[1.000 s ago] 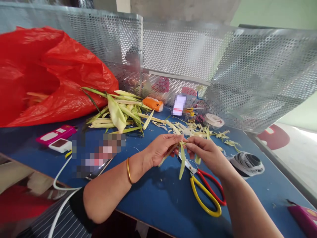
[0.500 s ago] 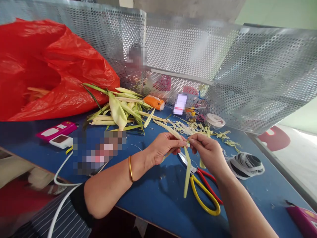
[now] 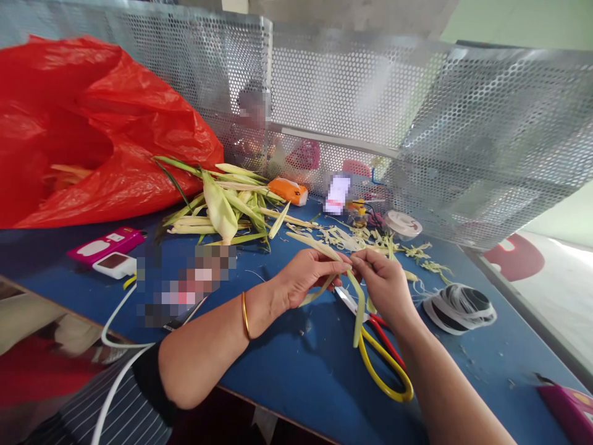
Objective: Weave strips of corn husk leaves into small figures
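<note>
My left hand (image 3: pixel 315 276) is closed in a pinch on pale green corn husk strips (image 3: pixel 359 303), over the middle of the blue table (image 3: pixel 296 364). Right beside it, my right hand (image 3: pixel 382 279) pinches the same strips, fingertips nearly touching the left ones. One strip bends down below the hands, and another sticks out to the upper left. The exact spot between the fingertips is hidden. Under my right hand lie scissors (image 3: pixel 382 371) with one yellow and one red handle, partly covered by the right forearm.
A pile of corn husks (image 3: pixel 220 213) lies by a large red plastic bag (image 3: pixel 152 123). Husk scraps (image 3: pixel 343 238), an orange packet (image 3: pixel 288 191), a white tape roll (image 3: pixel 403 224) and a spool of whitish string (image 3: pixel 458 309) are on the table. Perforated metal panels (image 3: pixel 333 93) stand behind.
The hanging husk strip has swung right and its lower end has risen. My right hand has shifted slightly against the left; both keep their pinch.
</note>
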### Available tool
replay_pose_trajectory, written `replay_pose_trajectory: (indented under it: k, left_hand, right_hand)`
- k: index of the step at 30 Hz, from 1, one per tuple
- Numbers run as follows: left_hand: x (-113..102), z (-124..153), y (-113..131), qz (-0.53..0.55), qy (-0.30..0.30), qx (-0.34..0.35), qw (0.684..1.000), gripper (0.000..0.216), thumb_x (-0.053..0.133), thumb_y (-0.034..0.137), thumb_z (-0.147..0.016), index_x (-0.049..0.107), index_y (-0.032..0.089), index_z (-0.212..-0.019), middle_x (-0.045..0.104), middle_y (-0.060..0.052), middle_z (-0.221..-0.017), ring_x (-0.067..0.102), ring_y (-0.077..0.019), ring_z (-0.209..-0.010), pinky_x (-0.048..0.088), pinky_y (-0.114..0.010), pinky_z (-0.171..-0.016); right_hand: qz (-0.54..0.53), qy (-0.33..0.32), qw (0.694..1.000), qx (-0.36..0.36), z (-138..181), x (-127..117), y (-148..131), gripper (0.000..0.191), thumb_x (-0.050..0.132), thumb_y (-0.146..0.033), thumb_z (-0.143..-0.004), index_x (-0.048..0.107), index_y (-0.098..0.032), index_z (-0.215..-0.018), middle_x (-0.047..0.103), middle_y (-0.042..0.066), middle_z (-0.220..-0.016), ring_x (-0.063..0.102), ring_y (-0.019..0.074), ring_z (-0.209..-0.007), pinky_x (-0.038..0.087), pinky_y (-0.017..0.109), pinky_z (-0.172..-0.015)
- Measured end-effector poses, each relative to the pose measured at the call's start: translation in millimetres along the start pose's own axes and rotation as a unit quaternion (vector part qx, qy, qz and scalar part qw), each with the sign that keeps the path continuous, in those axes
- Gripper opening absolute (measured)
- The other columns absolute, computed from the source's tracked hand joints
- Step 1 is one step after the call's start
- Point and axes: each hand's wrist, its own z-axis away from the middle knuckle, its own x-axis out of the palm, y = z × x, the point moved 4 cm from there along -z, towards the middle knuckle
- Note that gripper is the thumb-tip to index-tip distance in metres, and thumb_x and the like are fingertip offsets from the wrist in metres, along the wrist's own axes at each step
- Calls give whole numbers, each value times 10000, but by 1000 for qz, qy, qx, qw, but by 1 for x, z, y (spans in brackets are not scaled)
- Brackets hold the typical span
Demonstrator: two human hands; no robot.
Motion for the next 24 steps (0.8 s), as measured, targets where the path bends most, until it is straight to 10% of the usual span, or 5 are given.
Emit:
replay_pose_trajectory:
  k: [13, 24]
  left_hand:
    - [-4, -1, 5, -7, 40, 32, 999, 239, 770, 297, -704, 731, 113, -852, 688, -47, -733, 631, -119, -573, 476, -247, -581]
    - [-8, -4, 2, 53, 113, 42, 991, 86, 745, 129, -696, 718, 106, -774, 682, -27, -673, 598, -81, -515, 452, -195, -532]
  right_hand:
    - [104, 139, 982, -80, 3, -20, -16, 226, 542, -394, -888, 674, -213, -861, 684, 33, -878, 601, 199, -853, 430, 318, -786]
    - [171, -37, 973, -153, 9, 0, -21, 219, 558, -311, -902, 611, -222, -709, 652, -7, -699, 579, 163, -692, 415, 294, -711]
